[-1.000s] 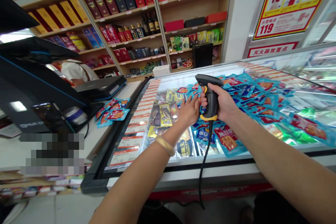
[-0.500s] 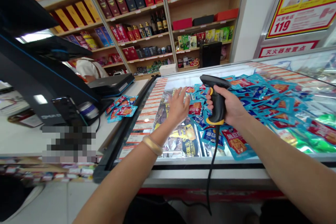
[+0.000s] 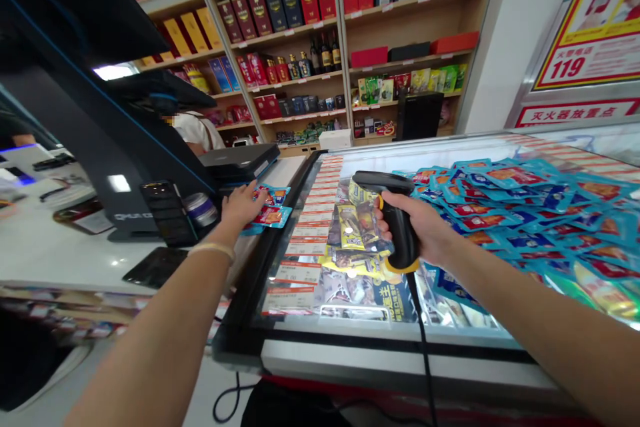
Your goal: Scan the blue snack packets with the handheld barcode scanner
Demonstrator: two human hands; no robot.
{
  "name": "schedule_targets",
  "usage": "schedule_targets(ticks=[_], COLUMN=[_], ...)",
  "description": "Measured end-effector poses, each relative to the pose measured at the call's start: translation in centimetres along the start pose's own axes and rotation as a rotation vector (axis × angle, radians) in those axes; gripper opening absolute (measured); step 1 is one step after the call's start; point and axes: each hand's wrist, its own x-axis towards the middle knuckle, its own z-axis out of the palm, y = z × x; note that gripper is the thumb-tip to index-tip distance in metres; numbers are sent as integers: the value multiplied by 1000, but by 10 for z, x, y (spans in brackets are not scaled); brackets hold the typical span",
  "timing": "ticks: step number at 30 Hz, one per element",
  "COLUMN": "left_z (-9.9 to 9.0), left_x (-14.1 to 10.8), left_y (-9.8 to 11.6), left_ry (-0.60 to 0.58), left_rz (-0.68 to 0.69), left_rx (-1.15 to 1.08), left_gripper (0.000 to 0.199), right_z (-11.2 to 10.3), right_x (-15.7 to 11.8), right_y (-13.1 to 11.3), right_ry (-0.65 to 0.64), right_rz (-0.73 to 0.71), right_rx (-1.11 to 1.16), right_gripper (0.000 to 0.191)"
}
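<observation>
My right hand (image 3: 423, 223) is wrapped round the handle of a black and yellow barcode scanner (image 3: 400, 213), whose cord hangs down over the front edge of the glass-topped case (image 3: 345, 333). On the left, my left hand (image 3: 243, 205) rests at a small pile of blue and red snack packets (image 3: 273, 213) on the white counter (image 3: 113, 260). Its fingers are apart, partly over the packets. A large heap of similar packets (image 3: 520, 200) covers the right part of the glass. Yellow packs (image 3: 353, 227) show below the scanner.
A dark monitor stand (image 3: 125, 167) rises at the left, with a phone (image 3: 167, 210) and a round container (image 3: 201, 209) at its base. A black device (image 3: 240, 161) sits behind the packets. A person (image 3: 197, 131) stands near the shelves (image 3: 290, 30).
My left hand has moved left from above the glass to the small pile on the counter. The scanner in my right hand has shifted slightly left. The view has turned left.
</observation>
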Motion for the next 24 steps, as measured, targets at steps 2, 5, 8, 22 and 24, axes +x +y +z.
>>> schedule_targets(ticks=[2, 5, 8, 22, 24], left_z=[6, 19, 26, 15, 12], left_x=[4, 10, 11, -34, -43], left_y=[-7, -14, -17, 54, 60], left_ry=[-67, -127, -132, -199, -222], left_rz=[-41, -110, -86, 489, 509], left_rx=[-26, -214, -452, -193, -74], left_gripper=[63, 65, 65, 54, 56], right_z=[6, 8, 6, -12, -11], right_x=[2, 2, 1, 3, 4], right_y=[7, 17, 22, 28, 28], right_ry=[-16, -13, 8, 52, 48], right_rz=[20, 43, 74, 65, 65], right_rx=[-15, -19, -29, 9, 28], right_gripper=[17, 18, 19, 17, 17])
